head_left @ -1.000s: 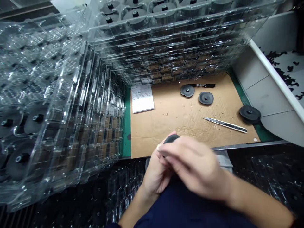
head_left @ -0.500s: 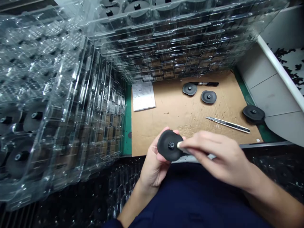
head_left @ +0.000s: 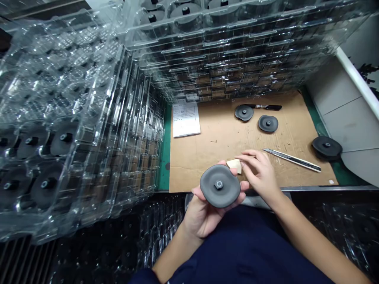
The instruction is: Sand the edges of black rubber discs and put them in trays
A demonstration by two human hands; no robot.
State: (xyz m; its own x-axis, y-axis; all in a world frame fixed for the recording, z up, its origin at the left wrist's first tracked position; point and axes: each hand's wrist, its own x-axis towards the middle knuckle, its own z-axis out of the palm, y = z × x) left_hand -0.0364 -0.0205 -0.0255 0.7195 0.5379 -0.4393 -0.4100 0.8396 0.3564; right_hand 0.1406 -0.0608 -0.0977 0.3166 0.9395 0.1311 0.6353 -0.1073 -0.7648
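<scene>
From my remote view I count two hands, one left [head_left: 204, 217] and one right [head_left: 262, 173], one held disc [head_left: 219, 193], two loose discs [head_left: 268, 125], one uncountable disc pile [head_left: 327, 149], one cream-coloured piece [head_left: 235, 165], one knife [head_left: 291, 158], one pen [head_left: 269, 107], one printed paper [head_left: 186, 122], one cardboard sheet [head_left: 216, 152] and two tall tray stacks [head_left: 139, 130].

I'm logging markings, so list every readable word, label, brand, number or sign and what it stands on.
Nothing can be read with certainty.
White paper: printed lines, too small to read.
Black pen: pale markings, too small to read.
Black disc in the left hand: no lettering visible.
Knife: no lettering that I can make out.
</scene>
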